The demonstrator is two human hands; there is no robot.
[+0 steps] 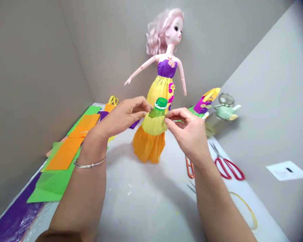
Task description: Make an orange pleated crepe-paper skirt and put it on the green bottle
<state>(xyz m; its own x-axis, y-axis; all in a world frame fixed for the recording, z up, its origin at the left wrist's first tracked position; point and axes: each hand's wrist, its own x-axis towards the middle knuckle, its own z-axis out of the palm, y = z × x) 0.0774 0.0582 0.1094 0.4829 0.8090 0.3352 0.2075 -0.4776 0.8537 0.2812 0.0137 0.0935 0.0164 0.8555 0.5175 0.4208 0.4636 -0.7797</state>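
Note:
In the middle of the table stands a green plastic bottle (159,109) with an open neck. Yellow crepe paper (155,123) wraps its upper body, above a gathered orange paper skirt (148,144). My left hand (125,116) pinches the top edge of the yellow paper on the left side, its fingertips partly behind the bottle. On the opposite side my right hand (187,129) pinches the same edge between thumb and forefinger. Right behind the bottle rises a doll (167,69) with pink hair, a purple top and a yellow skirt with flower trims.
Orange paper sheets (63,153) and green sheets (49,186) lie at left. On the right are red-handled scissors (227,164), an orange-handled tool (190,167), a yellow ring (249,210), a lidded bottle (219,119) and a purple-and-yellow paper piece (204,104). Walls enclose the table.

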